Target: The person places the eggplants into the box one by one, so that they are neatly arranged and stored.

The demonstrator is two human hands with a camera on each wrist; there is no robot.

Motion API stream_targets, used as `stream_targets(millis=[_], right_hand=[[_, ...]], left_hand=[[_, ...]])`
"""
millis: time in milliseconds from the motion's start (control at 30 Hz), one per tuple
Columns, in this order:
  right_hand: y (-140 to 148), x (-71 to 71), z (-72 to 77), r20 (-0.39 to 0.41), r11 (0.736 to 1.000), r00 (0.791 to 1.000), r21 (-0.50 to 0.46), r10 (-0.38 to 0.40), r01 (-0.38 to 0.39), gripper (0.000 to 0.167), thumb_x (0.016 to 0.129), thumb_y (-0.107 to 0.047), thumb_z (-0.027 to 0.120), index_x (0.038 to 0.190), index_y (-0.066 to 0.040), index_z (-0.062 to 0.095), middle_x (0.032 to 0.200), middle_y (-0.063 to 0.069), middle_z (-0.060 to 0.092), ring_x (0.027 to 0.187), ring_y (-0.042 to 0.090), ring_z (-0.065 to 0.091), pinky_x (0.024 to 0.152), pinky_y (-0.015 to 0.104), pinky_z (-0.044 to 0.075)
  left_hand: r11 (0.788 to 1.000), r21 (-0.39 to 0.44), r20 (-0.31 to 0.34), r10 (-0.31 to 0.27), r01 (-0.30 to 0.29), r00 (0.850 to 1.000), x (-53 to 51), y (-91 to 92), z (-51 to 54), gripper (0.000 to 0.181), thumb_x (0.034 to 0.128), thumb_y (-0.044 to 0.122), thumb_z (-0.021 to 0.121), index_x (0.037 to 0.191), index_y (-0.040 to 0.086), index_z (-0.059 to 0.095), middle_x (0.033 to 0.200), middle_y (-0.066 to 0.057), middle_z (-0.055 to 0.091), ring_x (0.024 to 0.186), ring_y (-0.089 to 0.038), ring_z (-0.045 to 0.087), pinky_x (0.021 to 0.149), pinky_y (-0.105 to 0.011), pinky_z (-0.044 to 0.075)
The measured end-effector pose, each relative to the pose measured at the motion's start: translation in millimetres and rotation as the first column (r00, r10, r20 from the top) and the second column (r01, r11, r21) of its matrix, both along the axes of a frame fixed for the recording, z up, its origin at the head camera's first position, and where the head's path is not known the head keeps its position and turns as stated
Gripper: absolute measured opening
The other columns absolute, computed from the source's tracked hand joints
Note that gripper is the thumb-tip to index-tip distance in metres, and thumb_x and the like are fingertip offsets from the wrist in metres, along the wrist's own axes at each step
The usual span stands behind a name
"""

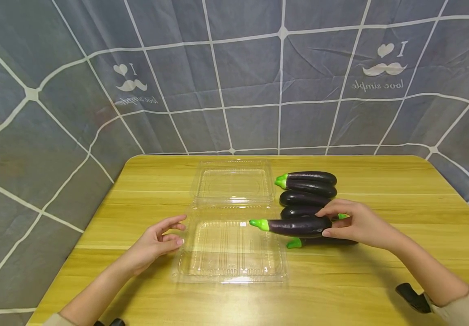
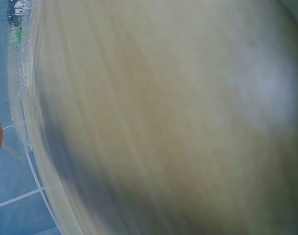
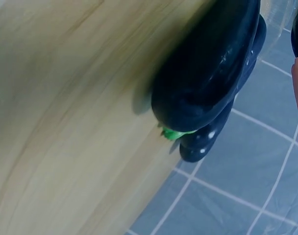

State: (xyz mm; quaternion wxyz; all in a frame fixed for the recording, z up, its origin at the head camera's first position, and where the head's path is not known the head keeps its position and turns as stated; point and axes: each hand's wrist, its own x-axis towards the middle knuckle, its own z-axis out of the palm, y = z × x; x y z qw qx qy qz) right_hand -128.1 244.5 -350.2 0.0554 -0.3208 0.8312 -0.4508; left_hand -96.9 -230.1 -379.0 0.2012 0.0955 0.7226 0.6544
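Pinching a glossy dark-purple eggplant (image 1: 295, 227) near its blunt end, my right hand (image 1: 356, 224) has the thumb on the near side and the fingers over the far side. The eggplant lies crosswise, its bright green stem (image 1: 259, 224) pointing left and reaching over the right rim of a clear plastic clamshell's base (image 1: 230, 244). My left hand (image 1: 153, 244) holds nothing; its fingers are loosely bent by the base's left rim, and I can't tell whether they touch it.

Around the held piece, five other eggplants (image 1: 309, 186) lie in a rough row on the wood-grain tabletop (image 1: 157, 181), just right of the clamshell, some of them partly hidden by my hand and the held one. The clamshell's lid (image 1: 234, 184) is folded back flat on the far side, and I see no eggplant lying in the base. Beyond stands a grey curtain (image 1: 251, 81) with a white grid.

I judge this to be the carrying step for a first eggplant. The next move seems to call for shifting it left until the blunt end clears the rim, then lowering it level, with my left hand ready to steady the light plastic.
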Motion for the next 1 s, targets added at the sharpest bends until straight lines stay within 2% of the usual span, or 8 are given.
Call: stream_targets(millis=[200,367,600,833,1000], right_hand=[[-10,-5.3,2.3,-0.046,0.999,0.999,0.032,0.025,-0.023,0.028,0.080,-0.010,0.073,0.108,-0.010,0.066,0.101,0.000,0.058,0.082,0.010,0.058,0.069,0.025,0.055],[-20,-10.3,3.3,-0.063,0.998,0.997,0.042,0.044,-0.041,0.027,0.080,-0.012,0.074,0.107,-0.010,0.067,0.099,-0.001,0.058,0.078,0.009,0.057,0.068,0.025,0.054],[-33,-15.6,1.9,-0.029,0.998,0.998,0.025,0.059,-0.058,0.028,0.080,-0.014,0.074,0.107,-0.010,0.067,0.098,0.000,0.057,0.076,0.009,0.059,0.068,0.025,0.055],[-48,-21.3,2.6,-0.025,0.999,0.999,0.025,0.043,-0.043,0.030,0.077,-0.019,0.077,0.106,-0.012,0.068,0.096,-0.003,0.058,0.079,0.010,0.058,0.069,0.026,0.055],[-57,-25.5,2.4,-0.016,0.999,0.999,0.019,0.043,-0.043,0.031,0.077,-0.020,0.077,0.105,-0.010,0.069,0.096,-0.001,0.058,0.082,0.012,0.058,0.070,0.025,0.054]], left_hand=[[1.000,0.004,0.008,-0.001,0.001,1.000,-0.9,-0.5,0.2,0.068,0.0888,0.005,0.061,0.144,-0.006,0.022,0.125,-0.022,0.034,0.085,-0.007,0.054,0.076,-0.022,0.051],[1.000,0.007,0.011,-0.009,0.009,1.000,-1.0,-0.4,0.8,0.068,0.0888,0.004,0.061,0.144,-0.005,0.022,0.125,-0.022,0.032,0.086,-0.007,0.054,0.076,-0.022,0.050],[1.000,-0.004,0.009,-0.012,0.012,1.000,-1.1,0.4,1.3,0.068,0.0886,0.005,0.061,0.144,-0.005,0.022,0.126,-0.023,0.033,0.085,-0.007,0.054,0.074,-0.022,0.050],[1.000,0.015,0.001,-0.014,0.014,1.000,-2.2,-0.6,-1.3,0.069,0.0885,0.004,0.061,0.144,-0.007,0.021,0.123,-0.020,0.035,0.084,-0.005,0.056,0.075,-0.022,0.051],[1.000,0.026,-0.001,-0.013,0.013,1.000,-2.1,-0.9,-2.7,0.069,0.0884,0.003,0.061,0.143,-0.007,0.021,0.122,-0.020,0.036,0.085,-0.005,0.056,0.076,-0.022,0.051]])
